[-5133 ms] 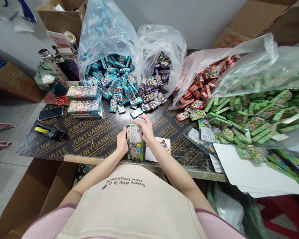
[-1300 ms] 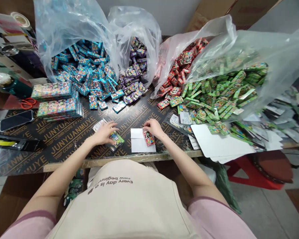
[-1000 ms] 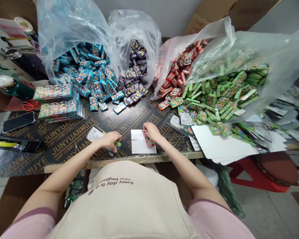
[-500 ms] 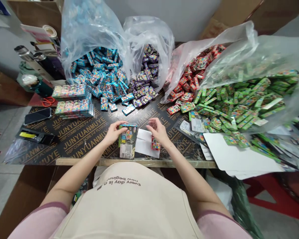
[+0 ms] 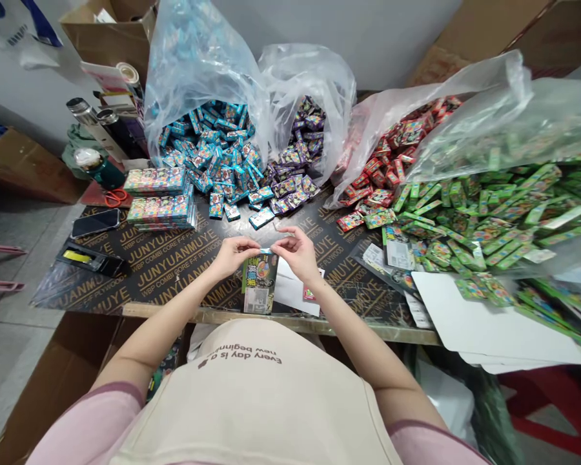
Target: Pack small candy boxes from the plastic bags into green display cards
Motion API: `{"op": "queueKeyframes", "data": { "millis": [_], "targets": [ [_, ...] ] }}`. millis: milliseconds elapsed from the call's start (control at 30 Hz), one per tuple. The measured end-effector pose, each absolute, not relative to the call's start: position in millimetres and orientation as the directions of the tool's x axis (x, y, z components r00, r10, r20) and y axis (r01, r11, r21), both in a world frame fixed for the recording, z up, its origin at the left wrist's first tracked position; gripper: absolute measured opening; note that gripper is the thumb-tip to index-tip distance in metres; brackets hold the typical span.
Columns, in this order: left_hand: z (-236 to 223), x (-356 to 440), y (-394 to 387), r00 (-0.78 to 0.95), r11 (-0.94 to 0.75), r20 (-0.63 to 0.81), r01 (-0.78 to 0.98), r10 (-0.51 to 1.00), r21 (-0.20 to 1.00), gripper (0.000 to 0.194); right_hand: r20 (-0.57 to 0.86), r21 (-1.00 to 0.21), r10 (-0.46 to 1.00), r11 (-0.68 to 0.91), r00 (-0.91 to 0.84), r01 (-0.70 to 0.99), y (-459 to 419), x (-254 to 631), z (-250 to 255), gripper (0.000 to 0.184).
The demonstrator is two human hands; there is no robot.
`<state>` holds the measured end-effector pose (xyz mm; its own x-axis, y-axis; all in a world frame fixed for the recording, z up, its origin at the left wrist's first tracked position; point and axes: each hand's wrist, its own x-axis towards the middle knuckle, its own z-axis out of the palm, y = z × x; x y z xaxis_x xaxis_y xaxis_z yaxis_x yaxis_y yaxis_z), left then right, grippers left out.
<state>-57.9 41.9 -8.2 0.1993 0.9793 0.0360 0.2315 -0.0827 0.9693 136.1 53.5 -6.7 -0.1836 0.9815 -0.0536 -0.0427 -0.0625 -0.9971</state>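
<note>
A dark, colourful printed packet [image 5: 260, 284] lies flat near the table's front edge, with a barcode-like label on its lower part. My left hand [image 5: 236, 256] pinches at its top edge. From the other side my right hand [image 5: 297, 253] closes on the same edge, thumb and forefinger together. A small light-blue strip shows between the fingertips; I cannot make out if it belongs to the packet. Beside the packet lies a white sheet [image 5: 290, 290]. On it, partly under my right wrist, is a small red box [image 5: 308, 292].
Plastic bags at the back spill small blue boxes [image 5: 215, 155], purple boxes [image 5: 290, 187], red boxes [image 5: 380, 171] and green boxes [image 5: 465, 219]. Stacked packs [image 5: 159, 203], a phone [image 5: 95, 223], a tape dispenser [image 5: 90, 259] and scissors [image 5: 115, 197] lie left. White cards [image 5: 479, 310] overhang the right front edge.
My right hand has moved left from beside the red box to the packet's top edge, and its fingers have closed. My left hand stays at the packet. The whole view has shifted slightly.
</note>
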Motion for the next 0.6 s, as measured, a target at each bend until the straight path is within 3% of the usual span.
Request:
{"op": "queueKeyframes", "data": {
  "millis": [200, 400, 500, 600],
  "targets": [
    [1.4, -58.8, 35.7, 0.282, -0.314, 0.217, 0.368, 0.935, 0.875, 0.014, -0.051, -0.999, 0.980, -0.047, -0.191, 0.025, 49.3, 131.5, -3.9, 0.043],
    [-5.2, -60.8, 30.5, 0.343, -0.464, 0.333, 0.447, 0.878, 0.764, 0.014, 0.151, -0.939, 0.966, 0.207, -0.212, 0.274, 28.9, 136.1, -7.0, 0.017],
    [-5.3, -61.8, 27.4, 0.381, -0.497, 0.338, 0.486, 0.861, 0.718, 0.016, 0.216, -0.908, 0.953, 0.277, -0.214, 0.313, 29.3, 144.0, -0.8, 0.016],
    [-2.1, -61.4, 24.9, 0.383, -0.499, 0.334, 0.519, 0.861, 0.694, 0.018, 0.289, -0.903, 0.954, 0.301, -0.084, 0.307, 44.1, 149.2, 11.8, 0.016]
  ]
}}
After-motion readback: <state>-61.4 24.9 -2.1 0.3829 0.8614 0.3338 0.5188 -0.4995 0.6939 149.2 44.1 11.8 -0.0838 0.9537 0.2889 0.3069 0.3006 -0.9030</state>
